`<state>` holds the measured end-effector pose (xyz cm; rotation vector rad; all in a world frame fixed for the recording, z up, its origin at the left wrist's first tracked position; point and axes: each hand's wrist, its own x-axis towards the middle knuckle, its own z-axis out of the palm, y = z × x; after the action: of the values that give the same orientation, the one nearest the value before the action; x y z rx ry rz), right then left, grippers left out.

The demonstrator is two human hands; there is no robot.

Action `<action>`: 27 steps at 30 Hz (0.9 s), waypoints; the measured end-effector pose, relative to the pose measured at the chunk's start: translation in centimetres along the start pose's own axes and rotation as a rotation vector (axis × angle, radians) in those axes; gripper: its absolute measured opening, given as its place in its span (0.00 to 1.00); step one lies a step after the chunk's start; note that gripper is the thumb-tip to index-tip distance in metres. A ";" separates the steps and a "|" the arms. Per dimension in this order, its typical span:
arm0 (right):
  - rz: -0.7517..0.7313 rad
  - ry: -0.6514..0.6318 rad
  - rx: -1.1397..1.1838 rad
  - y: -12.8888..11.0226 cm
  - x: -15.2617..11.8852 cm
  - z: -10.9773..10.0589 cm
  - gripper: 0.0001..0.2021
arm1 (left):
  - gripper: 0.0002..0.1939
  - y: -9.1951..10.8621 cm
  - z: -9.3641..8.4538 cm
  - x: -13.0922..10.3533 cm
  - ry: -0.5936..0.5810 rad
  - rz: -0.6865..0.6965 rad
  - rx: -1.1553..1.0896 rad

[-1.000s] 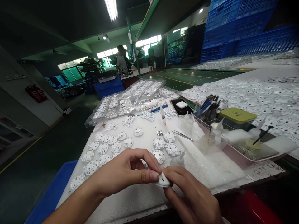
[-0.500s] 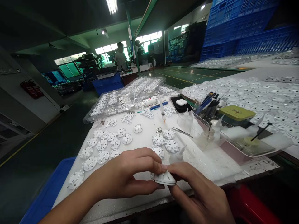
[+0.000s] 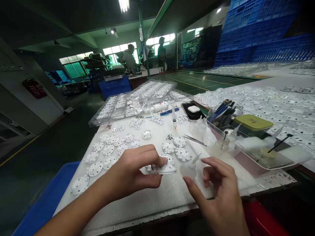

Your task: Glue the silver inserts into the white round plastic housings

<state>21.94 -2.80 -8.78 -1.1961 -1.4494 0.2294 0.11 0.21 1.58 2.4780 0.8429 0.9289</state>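
Between thumb and fingers, my left hand point(image 3: 137, 167) grips a round white plastic part point(image 3: 164, 169), tilted above the white foam mat point(image 3: 142, 203). My right hand point(image 3: 219, 190) is apart from it, thumb and fingers spread, holding nothing. Just beside those fingers stands a translucent squeeze bottle point(image 3: 188, 168) with a thin nozzle. Several similar white discs point(image 3: 108, 150) lie in rows to the left, and a smaller group of discs point(image 3: 182, 154) sits beyond my hands. A pile of tiny metal pieces point(image 3: 169, 137) lies near tweezers point(image 3: 195, 140).
Piles of small white pieces point(image 3: 136, 123), a syringe point(image 3: 174, 118) and clear trays point(image 3: 110, 106) lie farther back. On the right stand a bin of bottles and tools point(image 3: 256, 160), a yellow-green box point(image 3: 254, 121) and blue crates point(image 3: 233, 42). People point(image 3: 130, 58) are in the background.
My right hand has let go of the white part and moved right, its fingers opening beside the squeeze bottle. My left hand still holds the part, now slightly farther left and higher.
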 end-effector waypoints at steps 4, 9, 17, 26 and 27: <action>-0.005 -0.174 -0.160 0.0 0.5 0.6 0.12 | 0.12 -0.1 0.2 0.3 0.076 -0.189 -0.144; 0.026 -0.156 0.102 -0.5 1.3 0.2 0.10 | 0.12 -0.2 0.3 0.7 0.175 -0.669 -0.691; 0.087 0.362 0.466 -2.1 3.3 0.9 0.16 | 0.12 -1.2 1.0 0.9 0.170 -0.933 -1.179; 0.092 0.231 0.751 -2.6 3.2 1.5 0.12 | 0.12 -1.0 1.2 1.2 0.131 -0.978 -1.228; 0.099 0.209 0.752 -2.5 3.0 1.5 0.12 | 0.12 -1.0 1.3 1.2 0.127 -0.981 -1.225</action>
<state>20.01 -0.94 -5.55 -0.6452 -0.9778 0.6348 1.31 1.57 0.74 0.8099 0.9370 0.8053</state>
